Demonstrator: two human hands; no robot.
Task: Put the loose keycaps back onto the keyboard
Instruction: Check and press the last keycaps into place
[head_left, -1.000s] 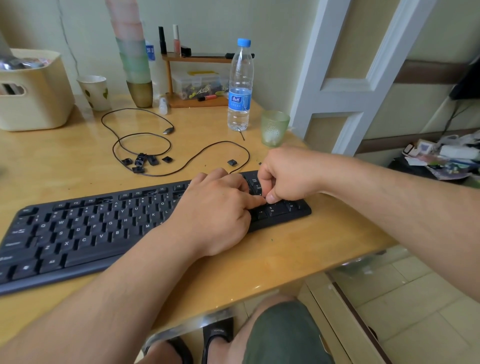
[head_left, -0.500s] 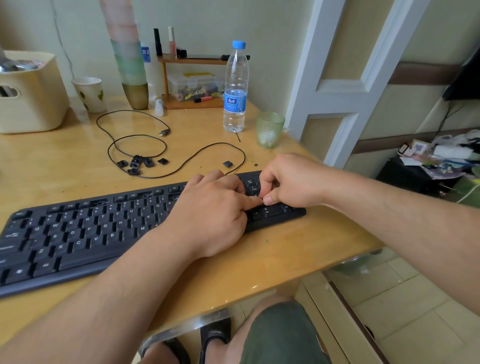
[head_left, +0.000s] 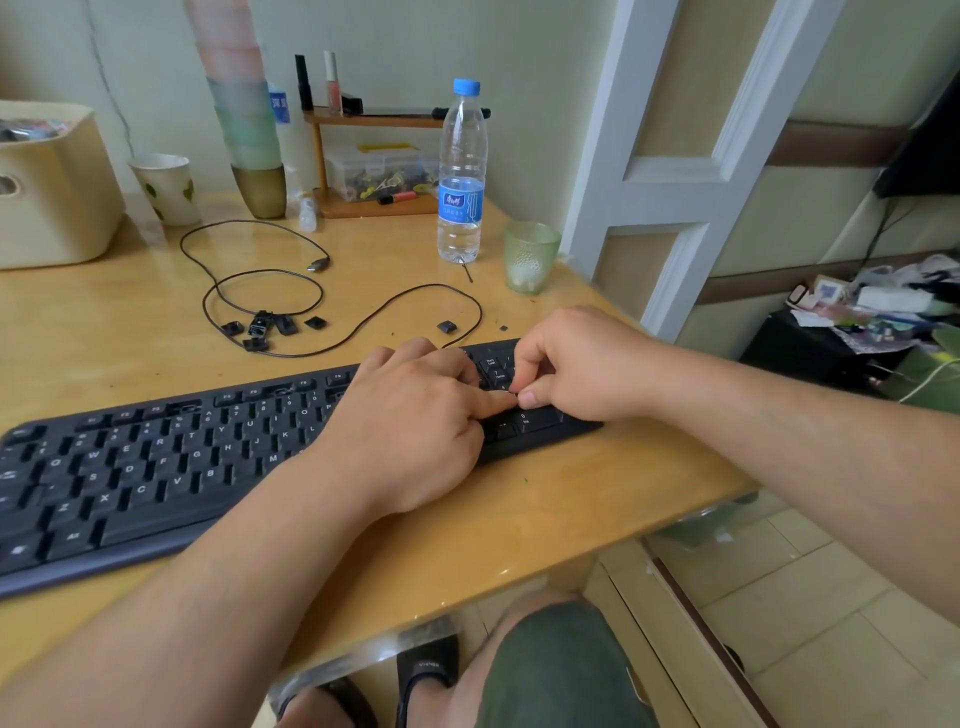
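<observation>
Black keyboard (head_left: 171, 457) on the wooden desk (head_left: 130, 338), long axis running from lower left up to the right, right end near the desk's edge, key legends facing the person. Both hands over its right end, at the number pad. Left hand (head_left: 415, 426) lying across the keys, fingers curled, forefinger stretched right to meet the right thumb tip. Right hand (head_left: 582, 364) hunched above the pad, fingers curled down, thumb and forefinger pinched together just at the key tops; something small and dark between the tips, too hidden to name, so cannot tell for sure what either hand grasps. Loose keycaps (head_left: 270, 327) well apart from both hands, clustered beyond the keyboard inside the loops of a thin black cable (head_left: 249, 228). One single keycap (head_left: 447, 326) lying alone nearer the right hand, just past the keyboard's far edge. Water bottle (head_left: 461, 171) and green glass (head_left: 530, 257) upright farther back.
</observation>
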